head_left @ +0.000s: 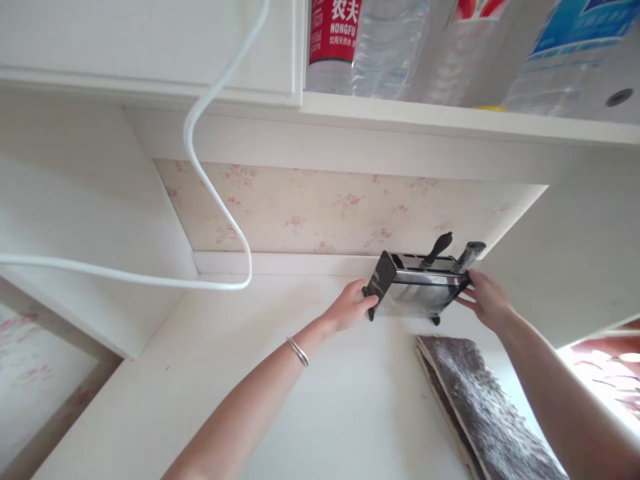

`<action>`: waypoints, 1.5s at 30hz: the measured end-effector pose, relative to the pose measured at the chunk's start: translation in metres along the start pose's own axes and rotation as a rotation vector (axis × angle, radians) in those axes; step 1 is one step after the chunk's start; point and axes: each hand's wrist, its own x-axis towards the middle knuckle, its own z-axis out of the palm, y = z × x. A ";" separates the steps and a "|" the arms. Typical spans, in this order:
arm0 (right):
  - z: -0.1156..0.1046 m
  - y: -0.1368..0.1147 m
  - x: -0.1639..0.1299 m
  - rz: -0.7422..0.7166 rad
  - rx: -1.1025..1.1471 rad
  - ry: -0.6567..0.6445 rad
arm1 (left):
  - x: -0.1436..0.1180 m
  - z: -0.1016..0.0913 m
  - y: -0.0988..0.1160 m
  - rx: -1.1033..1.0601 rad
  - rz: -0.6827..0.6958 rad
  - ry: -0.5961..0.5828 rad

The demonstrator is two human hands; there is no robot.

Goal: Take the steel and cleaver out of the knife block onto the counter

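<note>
at the back of the white bench (280, 400), close to the flowered wallpaper panel (320, 210), a shiny metal toaster (417, 293) with black end panels is held between both hands, its left end tipped upward so that it sits tilted rather than flat. the left hand (350, 308) grips the black left end panel, fingers wrapped round its lower edge, and a thin silver bracelet (298, 351) circles that wrist. the right hand (485, 298) presses against the right end of the toaster, fingers spread along its side, thumb near the top. two handles stick up out of the toaster's top slots, a black handle (438, 248) and a grey handle (470, 255) just beside it. whether the toaster's small feet touch the bench or hang just above it cannot be told. near the right forearm a dark speckled mat (480, 407) lies on the bench. a white cable (215, 193) loops down from above on the left and runs off to the left edge. overhead, a shelf (450, 117) carries plastic water bottles, one with a red label (334, 30)
</note>
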 end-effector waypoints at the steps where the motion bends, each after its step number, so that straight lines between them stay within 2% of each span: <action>1: 0.002 0.000 -0.006 -0.007 -0.002 -0.021 | 0.003 -0.001 0.001 0.021 0.023 0.015; 5: 0.019 -0.003 -0.033 -0.037 0.006 -0.140 | 0.013 -0.006 -0.001 0.136 0.134 0.129; 9: 0.043 -0.006 -0.060 -0.043 -0.006 -0.276 | 0.007 -0.025 -0.001 0.283 0.267 0.273; 15: 0.087 -0.009 -0.099 -0.099 -0.050 -0.468 | -0.021 -0.066 0.029 0.607 0.429 0.388; 20: 0.129 -0.007 -0.131 -0.179 -0.068 -0.566 | -0.023 -0.087 0.054 0.682 0.353 0.400; 26: 0.163 0.000 -0.158 -0.293 -0.170 -0.631 | -0.017 -0.106 0.062 0.746 0.255 0.410; 31: 0.178 0.009 -0.161 -0.411 -0.214 -0.627 | -0.012 -0.121 0.074 0.761 0.200 0.429; 34: 0.183 0.014 -0.158 -0.427 -0.216 -0.606 | -0.010 -0.132 0.091 0.622 0.260 0.479; 39: 0.183 0.015 -0.157 -0.437 -0.226 -0.604 | -0.014 -0.145 0.133 0.389 0.401 0.520; 45: 0.183 0.013 -0.157 -0.445 -0.241 -0.624 | -0.028 -0.144 0.157 0.364 0.466 0.479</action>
